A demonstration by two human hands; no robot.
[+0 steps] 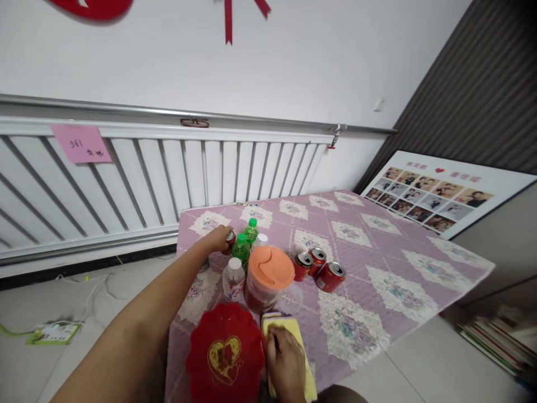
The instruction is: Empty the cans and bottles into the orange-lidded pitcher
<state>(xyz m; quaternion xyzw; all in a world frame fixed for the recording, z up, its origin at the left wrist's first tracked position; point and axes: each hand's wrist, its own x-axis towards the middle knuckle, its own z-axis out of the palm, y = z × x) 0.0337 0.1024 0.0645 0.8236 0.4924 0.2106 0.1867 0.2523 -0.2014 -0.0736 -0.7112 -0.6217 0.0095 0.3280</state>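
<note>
My left hand (218, 239) reaches to the far left of the table, its fingers wrapped round a red drink can (230, 238). Just right of that can stand two green-capped bottles (240, 250) and a white-capped bottle (260, 240). Nearer to me are another white-capped bottle (234, 280) and a clear plastic jug (259, 296) with an orange lid. My right hand (287, 358), fingers curled, rests on a folded yellow cloth (309, 380); whether anything is inside the fingers is hidden. A red scalloped tray (205, 347) with a gold heart lies left of it.
Three open red cans (330, 277) stand together right of the jug. A purple patterned tablecloth (403, 246) covers the table. Behind is a white radiator (247, 168); a photo board (440, 193) leans at the right. A power strip (54, 332) lies on the floor.
</note>
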